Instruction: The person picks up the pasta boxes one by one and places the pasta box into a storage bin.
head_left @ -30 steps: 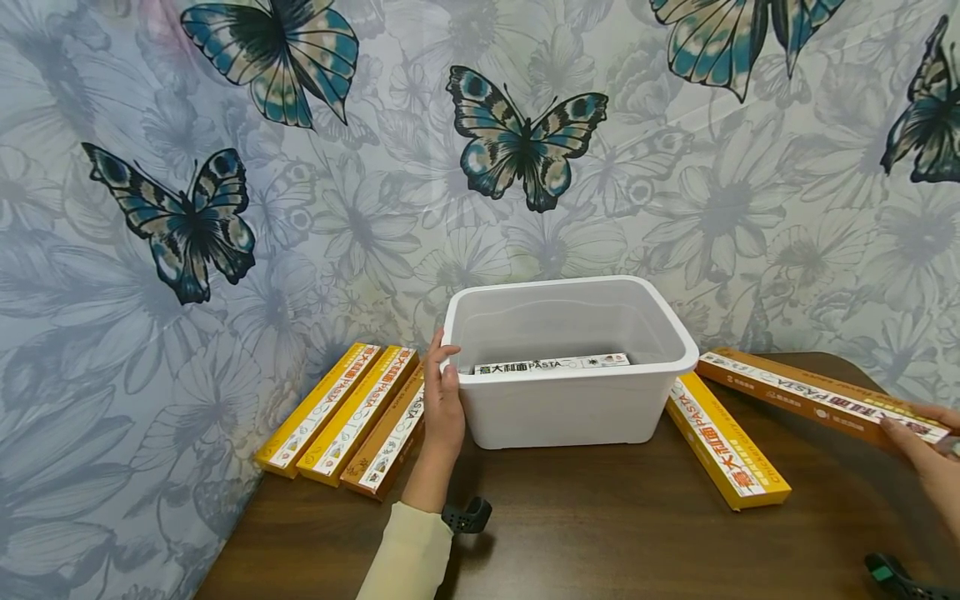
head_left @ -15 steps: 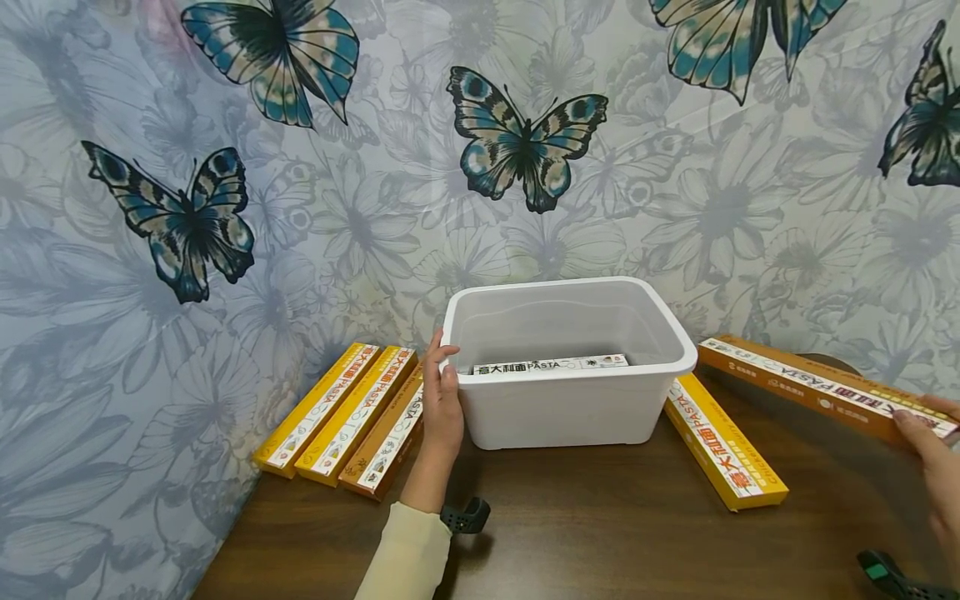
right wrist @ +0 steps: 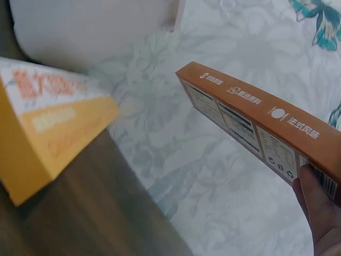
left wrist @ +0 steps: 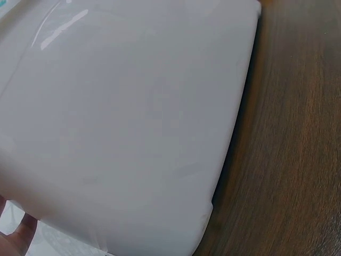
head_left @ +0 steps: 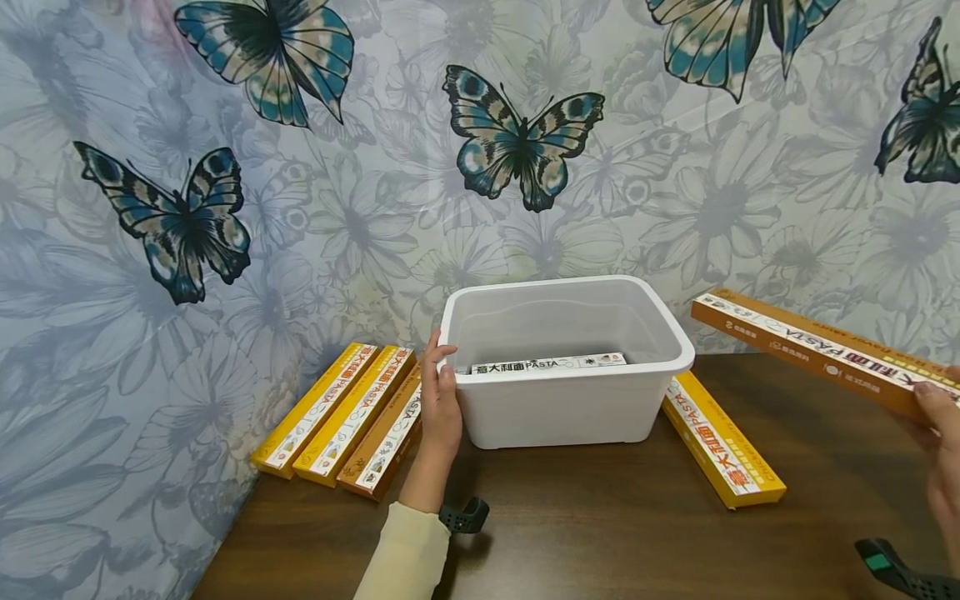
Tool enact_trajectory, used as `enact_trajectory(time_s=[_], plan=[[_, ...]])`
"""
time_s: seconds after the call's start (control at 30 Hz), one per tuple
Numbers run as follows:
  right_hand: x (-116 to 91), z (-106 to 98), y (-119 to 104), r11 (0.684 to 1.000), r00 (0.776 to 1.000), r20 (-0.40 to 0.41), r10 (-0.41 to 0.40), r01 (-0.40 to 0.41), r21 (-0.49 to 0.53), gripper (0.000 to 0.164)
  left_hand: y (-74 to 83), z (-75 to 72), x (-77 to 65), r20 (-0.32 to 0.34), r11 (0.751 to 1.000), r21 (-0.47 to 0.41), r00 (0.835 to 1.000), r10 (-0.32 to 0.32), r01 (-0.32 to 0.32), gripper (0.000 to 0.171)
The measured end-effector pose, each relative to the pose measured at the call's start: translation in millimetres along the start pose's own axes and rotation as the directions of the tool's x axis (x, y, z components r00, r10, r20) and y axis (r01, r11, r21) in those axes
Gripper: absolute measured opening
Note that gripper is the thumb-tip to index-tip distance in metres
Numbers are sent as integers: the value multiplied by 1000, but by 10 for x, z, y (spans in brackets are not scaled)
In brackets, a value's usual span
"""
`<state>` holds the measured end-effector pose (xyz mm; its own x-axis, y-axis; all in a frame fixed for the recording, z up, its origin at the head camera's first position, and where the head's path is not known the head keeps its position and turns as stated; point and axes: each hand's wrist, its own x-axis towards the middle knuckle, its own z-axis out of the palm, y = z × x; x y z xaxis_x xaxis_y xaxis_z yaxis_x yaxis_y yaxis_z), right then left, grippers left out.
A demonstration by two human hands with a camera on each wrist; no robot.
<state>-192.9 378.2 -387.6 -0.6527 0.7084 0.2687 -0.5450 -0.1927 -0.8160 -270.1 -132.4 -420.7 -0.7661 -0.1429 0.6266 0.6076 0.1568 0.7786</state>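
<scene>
- Head: the brown box (head_left: 810, 342) was pinched aloft, right of the white bin (head_left: 558, 412), by the right hand (head_left: 943, 442).
- Left wrist: its rim was gripped by the left hand (left wrist: 17, 238).
- Right wrist: the lifting step seemed in hand, leftward carrying needed.

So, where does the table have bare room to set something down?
A bare patch of table lies in front of the white bin, between the left wristband and the lone yellow box. More lies right of that box, toward the right hand. Crowded: left of the bin, with three boxes and the left hand.
</scene>
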Motion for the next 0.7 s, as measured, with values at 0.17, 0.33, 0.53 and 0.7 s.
enact_trajectory(time_s=[0.17,0.33,0.53,0.7], plan=[[-40,109,-73,997,998,29,-57,56,59,45,-6,-9,-1,-7,1000,8,1000,-3,3,33],[-63,216,-159,983,994,70,-90,77,168,46,-5,-5,-1,-3,1000,9,1000,2,-2,35],[-79,353,-228,980,989,127,-75,49,195,40,-6,-3,-4,-10,1000,14,1000,2,-2,33],[-99,411,-251,970,969,242,-58,-3,243,39,-4,2,-5,-8,1000,8,1000,4,-4,33]])
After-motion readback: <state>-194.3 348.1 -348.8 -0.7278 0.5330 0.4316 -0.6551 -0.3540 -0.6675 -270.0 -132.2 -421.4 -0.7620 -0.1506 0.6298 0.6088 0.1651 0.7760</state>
